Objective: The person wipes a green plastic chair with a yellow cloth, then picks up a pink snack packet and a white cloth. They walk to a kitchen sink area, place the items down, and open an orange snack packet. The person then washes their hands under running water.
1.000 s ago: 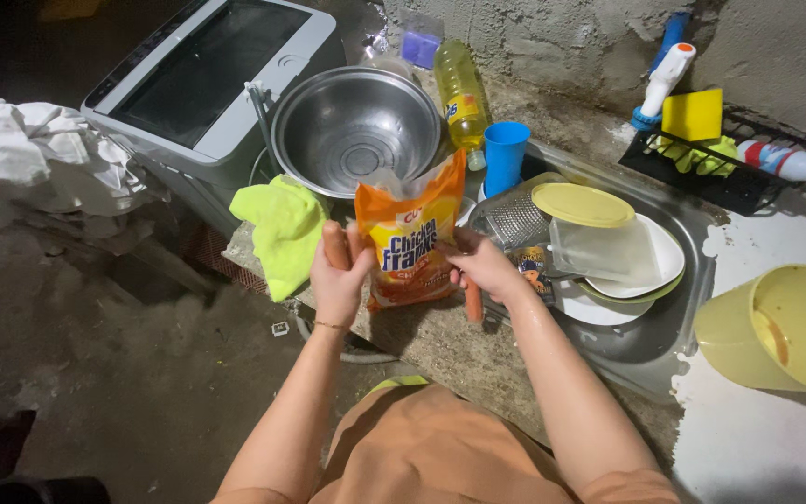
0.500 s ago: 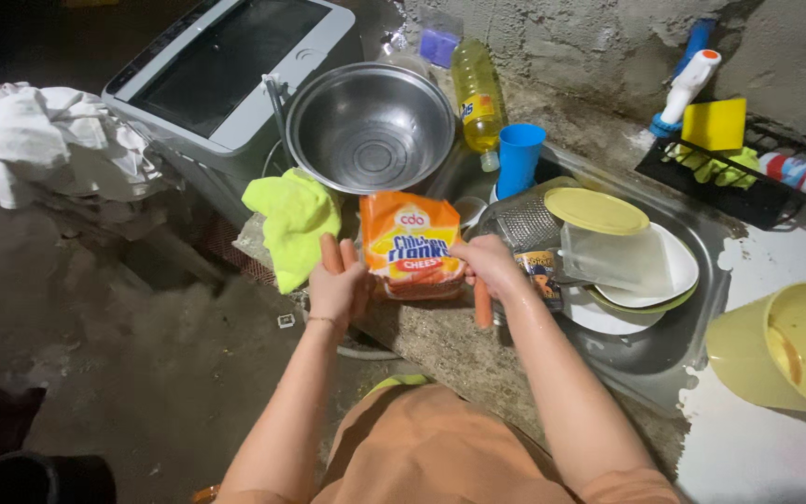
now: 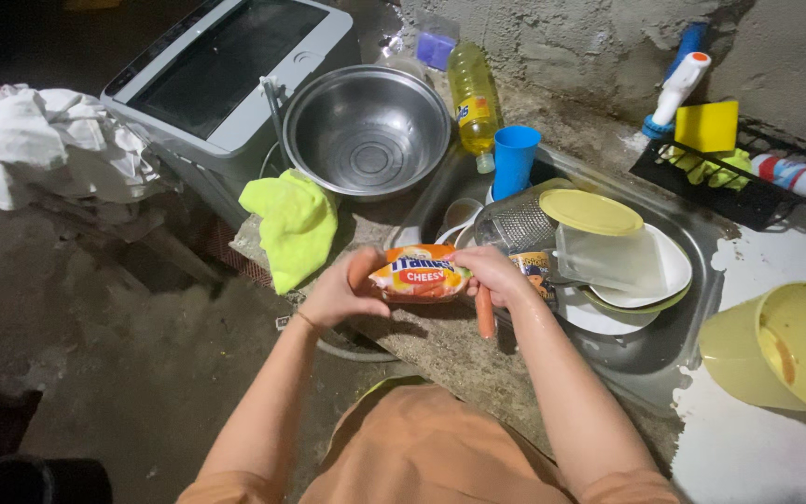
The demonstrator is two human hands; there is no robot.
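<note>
Centrally, an orange sausage packet [image 3: 419,273], judged soft, light and slippery, best gripped at its ends, is clamped between the left hand [image 3: 342,289] and right hand [image 3: 494,275] over the concrete counter's [image 3: 450,350] front edge, beside the sink [image 3: 692,308].

Both forearms extend forward and converge. The left hand [image 3: 340,291] is cupped, fingers curled inward, wrist bent slightly. The right hand [image 3: 493,275] faces it, fingers closed in a grip, forearm bare and wet-looking.
</note>
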